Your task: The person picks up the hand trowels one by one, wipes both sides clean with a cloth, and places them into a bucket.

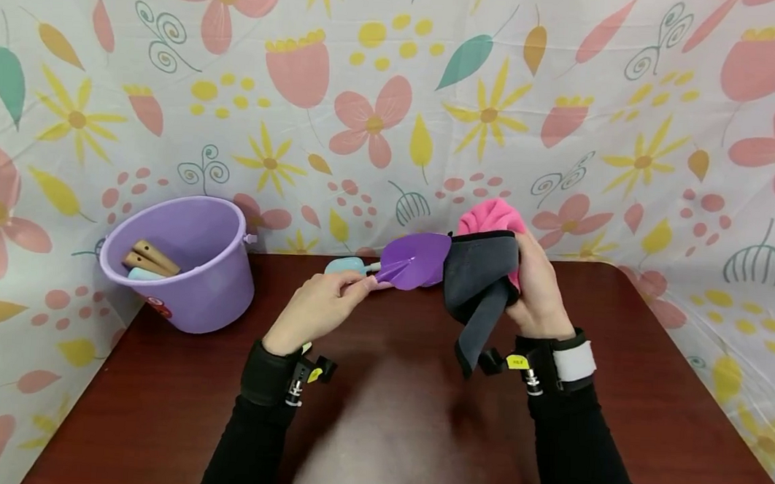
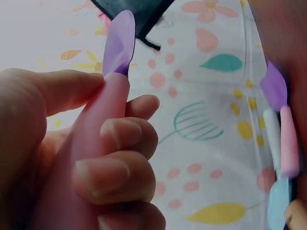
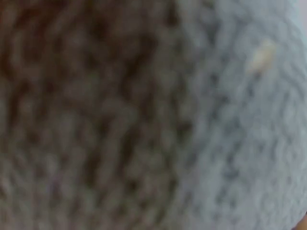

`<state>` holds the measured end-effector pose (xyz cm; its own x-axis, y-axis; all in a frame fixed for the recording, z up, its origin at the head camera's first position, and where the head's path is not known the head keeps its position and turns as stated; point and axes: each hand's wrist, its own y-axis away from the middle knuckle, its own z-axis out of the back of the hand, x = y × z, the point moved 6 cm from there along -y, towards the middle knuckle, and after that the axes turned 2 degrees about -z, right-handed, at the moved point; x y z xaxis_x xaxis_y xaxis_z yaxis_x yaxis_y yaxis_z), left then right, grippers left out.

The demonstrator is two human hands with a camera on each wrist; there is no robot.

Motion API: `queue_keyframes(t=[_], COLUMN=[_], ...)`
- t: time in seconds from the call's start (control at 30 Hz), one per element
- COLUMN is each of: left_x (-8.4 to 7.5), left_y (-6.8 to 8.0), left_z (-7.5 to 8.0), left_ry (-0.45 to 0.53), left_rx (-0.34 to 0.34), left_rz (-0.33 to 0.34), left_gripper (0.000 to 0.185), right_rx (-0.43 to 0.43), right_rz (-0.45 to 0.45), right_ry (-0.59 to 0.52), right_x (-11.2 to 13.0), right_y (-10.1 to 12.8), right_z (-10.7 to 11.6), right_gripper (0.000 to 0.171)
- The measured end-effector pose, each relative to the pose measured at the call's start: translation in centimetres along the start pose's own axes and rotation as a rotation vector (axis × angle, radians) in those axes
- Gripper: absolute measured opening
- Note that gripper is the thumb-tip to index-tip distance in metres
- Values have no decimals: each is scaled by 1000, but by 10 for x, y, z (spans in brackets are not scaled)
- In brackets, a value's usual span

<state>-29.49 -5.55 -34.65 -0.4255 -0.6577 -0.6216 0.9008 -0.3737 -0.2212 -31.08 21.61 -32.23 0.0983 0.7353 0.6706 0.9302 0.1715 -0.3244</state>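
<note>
My left hand grips the pink handle of a small purple trowel, fingers curled round it. The blade points right, toward a grey and pink cloth. That cloth is held by my right hand above the table, bunched against the blade's tip, with a grey strip hanging down. In the right wrist view the grey cloth fills the frame and is blurred, so the hand itself is hidden there.
A lilac bucket stands at the back left of the dark red table, with wooden-handled tools inside. A light blue tool lies behind my left hand. A flowered sheet walls in the table.
</note>
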Motion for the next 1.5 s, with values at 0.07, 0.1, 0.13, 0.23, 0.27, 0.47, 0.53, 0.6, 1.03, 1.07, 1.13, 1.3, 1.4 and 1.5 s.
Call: queue_keyframes(t=[0.07, 0.1, 0.13, 0.23, 0.27, 0.47, 0.53, 0.6, 1.03, 1.07, 1.13, 1.3, 1.4, 1.5], left_x=[2, 4, 5, 12, 15, 40, 49, 58, 103, 105, 109, 124, 133, 141], left_y=[1, 2, 2, 2, 3, 10, 15, 21, 48, 49, 53, 63, 65, 65], left_z=[9, 15, 20, 40, 47, 93, 109, 124, 210, 214, 221, 237, 243, 246], left_ry=[-31, -45, -69, -147, -180, -340, -365, -384, -531, -538, -559, -608, -635, -650], left_rx=[-8, -10, -14, -39, -47, -81, -84, -80, 5, 18, 32, 88, 135, 176], left_rz=[14, 17, 16, 9, 6, 43, 71, 110, 245, 243, 238, 265, 288, 313], left_gripper=[32, 31, 33, 34, 35, 39, 41, 43, 59, 59, 59, 65, 65, 57], right_rx=[-38, -66, -97, -188, -214, -240, -231, -217, -125, -125, -115, -85, -71, -58], right_rz=[-4, -7, -8, -21, -30, -90, -102, -109, -122, -131, -140, -156, -149, -136], right_ry=[88, 146, 211, 448, 533, 963, 1086, 1200, 1578, 1593, 1617, 1656, 1703, 1738], right_x=[4, 6, 9, 20, 24, 40, 44, 46, 59, 60, 61, 59, 57, 54], right_y=[-2, -2, -2, 0, 1, 5, 7, 10, 41, 45, 50, 58, 64, 70], right_z=[2, 5, 7, 13, 16, 25, 29, 33, 61, 63, 67, 76, 80, 85], right_gripper=[12, 11, 11, 20, 25, 37, 39, 42, 45, 45, 44, 42, 40, 39])
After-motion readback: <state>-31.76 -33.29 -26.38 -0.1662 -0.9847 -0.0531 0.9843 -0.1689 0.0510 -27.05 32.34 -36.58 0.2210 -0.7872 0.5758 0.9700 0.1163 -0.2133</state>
